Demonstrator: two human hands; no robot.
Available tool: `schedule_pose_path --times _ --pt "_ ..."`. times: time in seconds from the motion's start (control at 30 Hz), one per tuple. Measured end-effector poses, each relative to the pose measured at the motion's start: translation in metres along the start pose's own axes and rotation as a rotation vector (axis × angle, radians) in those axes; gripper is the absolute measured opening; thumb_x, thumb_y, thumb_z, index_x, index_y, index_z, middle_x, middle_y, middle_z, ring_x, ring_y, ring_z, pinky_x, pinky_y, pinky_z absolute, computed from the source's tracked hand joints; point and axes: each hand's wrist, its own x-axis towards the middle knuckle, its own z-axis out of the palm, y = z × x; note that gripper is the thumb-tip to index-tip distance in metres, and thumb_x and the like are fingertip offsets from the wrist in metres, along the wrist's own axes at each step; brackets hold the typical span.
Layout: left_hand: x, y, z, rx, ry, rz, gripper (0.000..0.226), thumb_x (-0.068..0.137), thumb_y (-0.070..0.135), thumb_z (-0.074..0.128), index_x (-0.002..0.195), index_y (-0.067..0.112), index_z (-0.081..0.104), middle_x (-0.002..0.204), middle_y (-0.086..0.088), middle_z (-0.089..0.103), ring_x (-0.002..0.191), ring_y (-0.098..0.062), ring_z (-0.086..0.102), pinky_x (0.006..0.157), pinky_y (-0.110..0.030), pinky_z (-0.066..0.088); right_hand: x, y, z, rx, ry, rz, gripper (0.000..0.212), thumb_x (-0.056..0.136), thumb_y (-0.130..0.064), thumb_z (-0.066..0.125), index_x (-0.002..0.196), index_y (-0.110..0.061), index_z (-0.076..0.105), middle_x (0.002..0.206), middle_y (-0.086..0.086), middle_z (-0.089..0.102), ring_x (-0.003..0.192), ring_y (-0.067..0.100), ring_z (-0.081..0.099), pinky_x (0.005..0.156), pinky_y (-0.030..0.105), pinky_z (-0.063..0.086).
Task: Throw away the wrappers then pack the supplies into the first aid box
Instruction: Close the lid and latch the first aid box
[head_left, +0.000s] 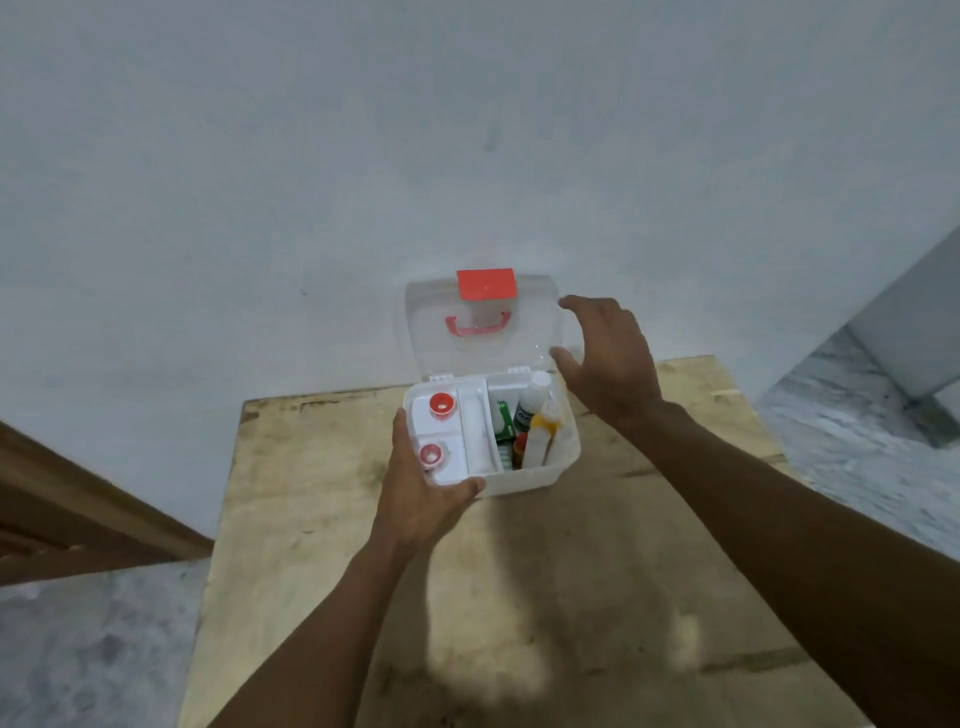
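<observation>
A white first aid box (550, 475) stands on the wooden table (322, 467) with its clear lid (530, 332) raised; the lid carries a red latch and a red handle. Inside, a white tray (475, 436) on the left holds two red-ringed rolls (441, 405). The right side holds bottles (535, 400) and a green packet. My left hand (415, 499) grips the box's front left corner. My right hand (608, 353) hovers with fingers spread beside the lid's right edge, holding nothing. No wrappers are in sight.
The table stands against a pale wall (363, 156). Grey marbled floor (93, 649) lies on both sides. A brown wooden frame (78, 509) is at the left, and a pale cabinet (914, 322) at the far right.
</observation>
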Motion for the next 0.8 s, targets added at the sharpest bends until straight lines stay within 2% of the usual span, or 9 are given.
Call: schedule_pose_path --times 0.13,0.2,0.3,0.4,0.5,0.57,0.67,0.73,0.8 --pt "0.002 -0.002 -0.001 0.018 0.002 0.000 0.097 0.060 0.015 0.087 0.139 0.028 0.032 0.127 0.014 0.056 0.116 -0.005 0.058 0.085 -0.015 0.052 0.034 -0.027 0.001 -0.078 -0.003 -0.113 0.057 0.082 -0.022 0.073 0.134 -0.015 0.052 0.129 0.014 0.055 0.113 0.035 0.053 0.087 0.046 0.050" --pt "0.003 -0.005 -0.004 0.028 -0.008 0.000 0.096 0.062 0.012 0.087 0.140 0.027 0.032 0.127 0.014 0.055 0.117 -0.007 0.058 0.087 -0.018 0.053 0.044 -0.033 0.006 -0.131 0.005 -0.133 0.055 0.080 -0.023 0.075 0.130 -0.017 0.055 0.123 0.013 0.058 0.107 0.035 0.055 0.081 0.045 0.051" --pt "0.007 -0.008 -0.006 0.063 -0.024 -0.008 0.097 0.063 0.017 0.090 0.141 0.026 0.032 0.129 0.015 0.054 0.118 -0.008 0.057 0.091 -0.031 0.056 0.050 -0.032 0.014 -0.239 0.049 -0.130 0.051 0.074 -0.029 0.078 0.121 -0.021 0.059 0.108 0.010 0.060 0.097 0.032 0.057 0.077 0.044 0.050" --pt "0.009 -0.009 -0.004 0.080 -0.022 -0.010 0.097 0.063 0.020 0.090 0.141 0.025 0.032 0.129 0.015 0.053 0.119 -0.008 0.056 0.093 -0.032 0.056 0.053 -0.032 0.015 -0.179 0.099 -0.170 0.037 0.080 -0.033 0.072 0.115 -0.021 0.064 0.097 0.011 0.056 0.084 0.029 0.055 0.071 0.039 0.048" --pt "0.009 -0.011 -0.003 0.086 -0.022 -0.012 0.097 0.062 0.023 0.089 0.140 0.022 0.032 0.129 0.015 0.053 0.120 -0.008 0.056 0.092 -0.029 0.055 0.055 -0.034 0.013 -0.158 0.118 -0.203 0.026 0.089 -0.037 0.063 0.110 -0.022 0.067 0.089 0.011 0.053 0.075 0.027 0.050 0.061 0.033 0.043" --pt "0.008 -0.011 -0.004 0.087 -0.019 -0.029 0.097 0.061 0.023 0.089 0.140 0.024 0.032 0.127 0.019 0.052 0.118 -0.005 0.056 0.089 -0.024 0.055 0.055 -0.034 0.009 -0.131 0.112 -0.199 0.025 0.090 -0.038 0.061 0.105 -0.021 0.070 0.087 0.010 0.054 0.075 0.026 0.051 0.059 0.033 0.043" --pt "0.008 -0.016 -0.003 0.076 -0.008 -0.079 0.098 0.064 0.015 0.090 0.139 0.024 0.027 0.118 0.039 0.045 0.111 0.010 0.054 0.077 -0.009 0.052 0.046 -0.035 0.003 -0.032 0.077 -0.241 0.026 0.089 -0.032 0.062 0.104 -0.014 0.073 0.094 0.013 0.064 0.081 0.030 0.060 0.066 0.037 0.050" --pt "0.006 -0.016 -0.001 0.059 0.005 -0.123 0.097 0.066 0.009 0.088 0.134 0.026 0.021 0.113 0.039 0.039 0.105 0.008 0.055 0.067 -0.005 0.049 0.035 -0.038 -0.004 -0.002 0.033 -0.270 0.025 0.090 -0.026 0.062 0.106 -0.011 0.073 0.098 0.012 0.070 0.085 0.031 0.064 0.071 0.038 0.053" --pt "0.004 -0.016 0.001 0.066 0.017 -0.139 0.095 0.067 0.010 0.088 0.130 0.025 0.019 0.111 0.034 0.036 0.100 0.004 0.055 0.063 -0.005 0.049 0.022 -0.039 -0.011 0.005 0.035 -0.291 0.021 0.091 -0.022 0.062 0.103 -0.009 0.073 0.095 0.010 0.072 0.083 0.029 0.065 0.071 0.038 0.054"
